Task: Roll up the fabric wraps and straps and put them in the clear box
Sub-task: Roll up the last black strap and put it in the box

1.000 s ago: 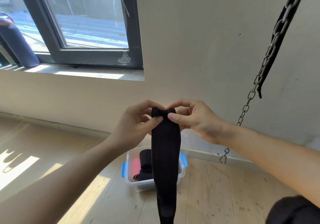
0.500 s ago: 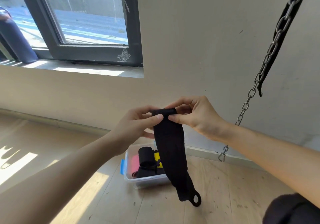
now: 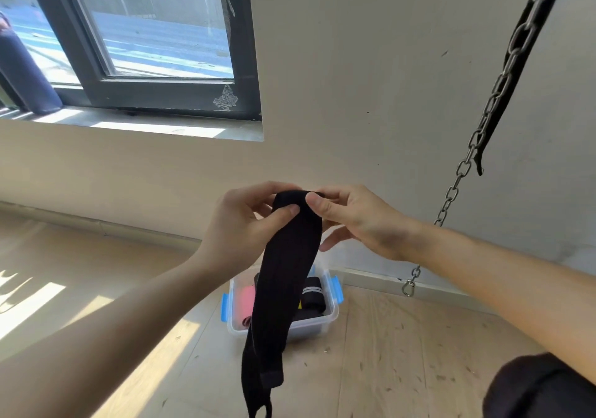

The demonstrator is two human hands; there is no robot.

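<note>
Both the left hand and right hand pinch the black wrap, which hides much of the clear box.

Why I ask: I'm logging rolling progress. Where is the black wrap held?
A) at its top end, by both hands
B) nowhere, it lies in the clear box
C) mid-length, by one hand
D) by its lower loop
A: the left hand and right hand both pinch the top end of the black wrap, whose rest hangs in front of the clear box.
</note>
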